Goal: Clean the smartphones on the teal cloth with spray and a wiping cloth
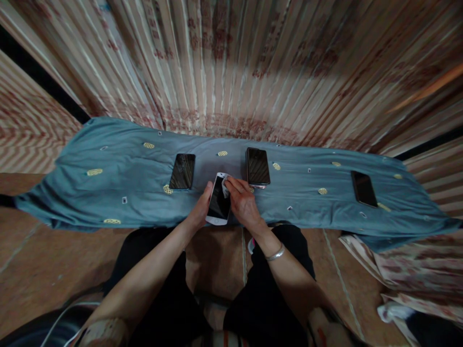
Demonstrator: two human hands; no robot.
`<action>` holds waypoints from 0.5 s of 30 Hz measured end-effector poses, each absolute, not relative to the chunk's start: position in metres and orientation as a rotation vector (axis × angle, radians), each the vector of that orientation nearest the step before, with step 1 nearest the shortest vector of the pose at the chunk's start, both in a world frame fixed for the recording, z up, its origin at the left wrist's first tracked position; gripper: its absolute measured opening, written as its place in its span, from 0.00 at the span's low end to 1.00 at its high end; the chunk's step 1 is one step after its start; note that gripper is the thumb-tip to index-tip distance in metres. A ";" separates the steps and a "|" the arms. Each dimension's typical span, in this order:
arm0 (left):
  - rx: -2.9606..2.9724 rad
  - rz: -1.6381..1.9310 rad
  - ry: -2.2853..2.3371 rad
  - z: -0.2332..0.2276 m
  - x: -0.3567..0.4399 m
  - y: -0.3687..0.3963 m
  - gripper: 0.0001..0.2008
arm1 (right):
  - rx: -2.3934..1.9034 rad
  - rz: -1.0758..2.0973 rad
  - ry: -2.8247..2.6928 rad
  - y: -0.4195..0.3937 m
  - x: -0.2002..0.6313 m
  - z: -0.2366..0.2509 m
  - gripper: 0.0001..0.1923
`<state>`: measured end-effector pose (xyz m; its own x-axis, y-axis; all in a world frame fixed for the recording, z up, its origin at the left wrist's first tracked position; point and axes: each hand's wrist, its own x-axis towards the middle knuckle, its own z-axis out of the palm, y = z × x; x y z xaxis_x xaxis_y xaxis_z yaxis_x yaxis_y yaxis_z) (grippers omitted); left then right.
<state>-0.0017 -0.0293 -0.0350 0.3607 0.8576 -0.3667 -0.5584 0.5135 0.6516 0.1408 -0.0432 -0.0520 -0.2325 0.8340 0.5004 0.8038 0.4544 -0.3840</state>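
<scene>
A white smartphone (218,205) with a dark screen is tilted up over the front edge of the cloth. My left hand (201,208) grips it by its left side, thumb along the edge. My right hand (243,201) is closed on a small whitish wipe (225,187), pressed against the upper right of the screen. Left of the hands a dark smartphone (183,171) lies flat. Just beyond my right hand is a stack of dark smartphones (258,166); how many are in it I cannot tell.
A blue-green cloth (304,193) with yellow pineapple prints covers the long, narrow table. Another dark smartphone (364,188) lies toward its right end. Striped, patterned curtains (224,72) hang close behind. My knees are under the front edge, above a brown tiled floor (213,255).
</scene>
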 end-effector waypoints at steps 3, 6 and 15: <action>0.476 0.969 0.736 -0.041 -0.001 -0.031 0.27 | -1.356 0.043 -2.033 -0.043 0.136 -0.050 0.26; 0.518 0.991 0.758 -0.043 -0.002 -0.033 0.26 | -1.342 0.006 -2.027 -0.043 0.132 -0.048 0.25; 0.505 1.014 0.789 -0.042 0.001 -0.031 0.26 | -1.301 0.073 -2.050 -0.045 0.129 -0.048 0.22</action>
<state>0.0010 -0.0307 -0.0420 0.2975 0.8909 -0.3433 -0.5522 0.4539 0.6994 0.1291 -0.0451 -0.0476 -0.2527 0.8137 0.5236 0.7745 0.4944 -0.3946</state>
